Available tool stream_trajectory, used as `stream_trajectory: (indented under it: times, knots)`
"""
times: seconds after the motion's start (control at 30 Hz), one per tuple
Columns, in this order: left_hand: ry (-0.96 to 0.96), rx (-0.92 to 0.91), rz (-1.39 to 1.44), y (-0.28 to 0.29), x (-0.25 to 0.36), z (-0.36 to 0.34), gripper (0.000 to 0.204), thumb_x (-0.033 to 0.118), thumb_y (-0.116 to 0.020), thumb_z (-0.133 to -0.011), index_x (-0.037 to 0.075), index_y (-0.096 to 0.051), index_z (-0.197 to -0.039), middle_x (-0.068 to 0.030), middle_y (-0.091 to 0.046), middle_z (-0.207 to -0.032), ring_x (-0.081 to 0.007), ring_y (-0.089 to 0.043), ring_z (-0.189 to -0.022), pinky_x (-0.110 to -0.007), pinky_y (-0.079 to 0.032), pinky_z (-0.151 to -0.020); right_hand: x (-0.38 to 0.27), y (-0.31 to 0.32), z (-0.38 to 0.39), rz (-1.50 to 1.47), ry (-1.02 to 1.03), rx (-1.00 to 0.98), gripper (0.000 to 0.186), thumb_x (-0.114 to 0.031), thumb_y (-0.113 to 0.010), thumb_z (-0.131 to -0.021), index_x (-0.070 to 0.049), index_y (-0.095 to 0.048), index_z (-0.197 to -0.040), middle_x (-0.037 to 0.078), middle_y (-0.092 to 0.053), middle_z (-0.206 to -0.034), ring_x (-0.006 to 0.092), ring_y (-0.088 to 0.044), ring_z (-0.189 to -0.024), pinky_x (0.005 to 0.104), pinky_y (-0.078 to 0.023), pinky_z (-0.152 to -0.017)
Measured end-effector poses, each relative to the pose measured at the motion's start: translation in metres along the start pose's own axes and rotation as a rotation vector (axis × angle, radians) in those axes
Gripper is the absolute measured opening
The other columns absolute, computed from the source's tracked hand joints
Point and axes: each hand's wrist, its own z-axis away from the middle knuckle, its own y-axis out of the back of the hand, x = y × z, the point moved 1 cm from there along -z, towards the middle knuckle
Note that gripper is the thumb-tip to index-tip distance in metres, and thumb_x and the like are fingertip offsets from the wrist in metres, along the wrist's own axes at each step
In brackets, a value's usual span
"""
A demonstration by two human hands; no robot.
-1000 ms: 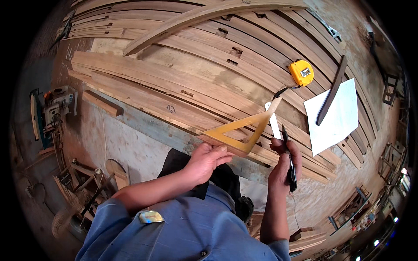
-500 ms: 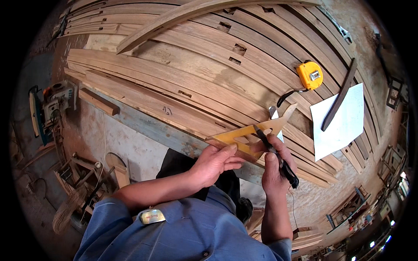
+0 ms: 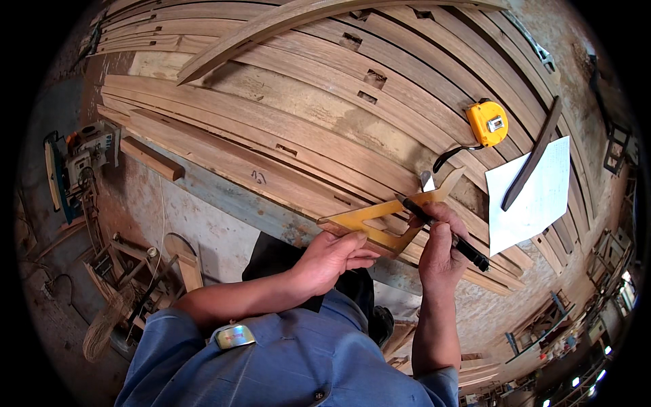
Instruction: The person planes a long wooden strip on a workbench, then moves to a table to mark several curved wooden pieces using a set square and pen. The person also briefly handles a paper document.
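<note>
My left hand (image 3: pixel 329 261) is closed on the near edge of a yellow triangular set square (image 3: pixel 363 218), thumb on top. The square lies over the front edge of the near wooden board (image 3: pixel 224 161), which bears a handwritten mark. Between the fingers and thumb of my right hand (image 3: pixel 442 254) is a black pen (image 3: pixel 470 253), its tip pointing up-left just above the square. A shiny metal strip (image 3: pixel 426 180) shows beside the square, mostly hidden beneath it and the hand.
Long mortised boards (image 3: pixel 305 54) cover the bench, one curved piece (image 3: pixel 271 30) across them. A yellow tape measure (image 3: pixel 487 124), a white paper sheet (image 3: pixel 536 203) under a dark wooden strip (image 3: pixel 532 159), and a wrench (image 3: pixel 544 57) lie right. A power tool (image 3: pixel 85 159) stands left.
My right hand has shifted slightly right and turned the pen flatter, its tip still near the square. My left hand keeps its hold on the square, barely moved.
</note>
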Motion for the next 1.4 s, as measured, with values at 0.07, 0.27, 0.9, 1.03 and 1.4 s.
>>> stream_trajectory:
  times: [0.07, 0.27, 0.9, 1.03, 1.4]
  knots:
    - [0.001, 0.002, 0.009, 0.001, -0.001, 0.000, 0.027, 0.021, -0.053, -0.096, 0.002, -0.053, -0.114, -0.0100, -0.060, -0.108, -0.0209, -0.062, -0.099, -0.033, -0.051, -0.084, 0.001, 0.000, -0.001, 0.003, -0.002, -0.001, 0.027, -0.019, -0.056, -0.094, 0.006, -0.061, -0.103, 0.014, -0.061, -0.094, 0.0175, -0.061, -0.078, 0.0270, -0.047, -0.072]
    - [0.001, 0.004, 0.020, 0.001, -0.001, 0.000, 0.027, 0.021, -0.054, -0.096, 0.002, -0.053, -0.115, -0.0101, -0.060, -0.108, -0.0203, -0.062, -0.099, -0.032, -0.052, -0.084, -0.002, 0.001, -0.004, 0.024, -0.032, -0.003, 0.026, -0.018, -0.056, -0.094, 0.006, -0.060, -0.101, 0.012, -0.061, -0.092, 0.0169, -0.061, -0.078, 0.0268, -0.046, -0.072]
    - [0.033, 0.019, 0.022, 0.001, 0.003, 0.000, 0.024, 0.018, -0.051, -0.096, 0.002, -0.053, -0.115, -0.0108, -0.060, -0.108, -0.0213, -0.062, -0.100, -0.033, -0.052, -0.084, -0.004, 0.000, -0.006, 0.020, -0.058, 0.007, 0.025, -0.018, -0.056, -0.094, 0.005, -0.060, -0.101, 0.012, -0.061, -0.095, 0.0159, -0.060, -0.079, 0.0261, -0.047, -0.073]
    - [0.025, 0.016, 0.007, 0.003, 0.002, 0.000, 0.025, 0.019, -0.051, -0.096, 0.002, -0.053, -0.116, -0.0108, -0.061, -0.109, -0.0212, -0.062, -0.099, -0.033, -0.052, -0.084, -0.004, -0.002, -0.005, -0.029, -0.112, 0.006, 0.021, -0.014, -0.058, -0.093, 0.005, -0.060, -0.101, 0.011, -0.061, -0.094, 0.0149, -0.060, -0.079, 0.0252, -0.047, -0.073]
    - [0.015, 0.032, -0.040, 0.000, 0.005, 0.002, 0.032, 0.025, -0.051, -0.097, 0.002, -0.051, -0.119, -0.0118, -0.063, -0.108, -0.0194, -0.063, -0.096, -0.032, -0.052, -0.080, -0.003, -0.038, -0.033, 0.316, -0.321, -0.319, 0.022, -0.020, -0.074, -0.080, 0.000, -0.064, -0.083, 0.004, -0.056, -0.057, 0.0100, -0.052, -0.051, 0.0263, -0.043, -0.050]
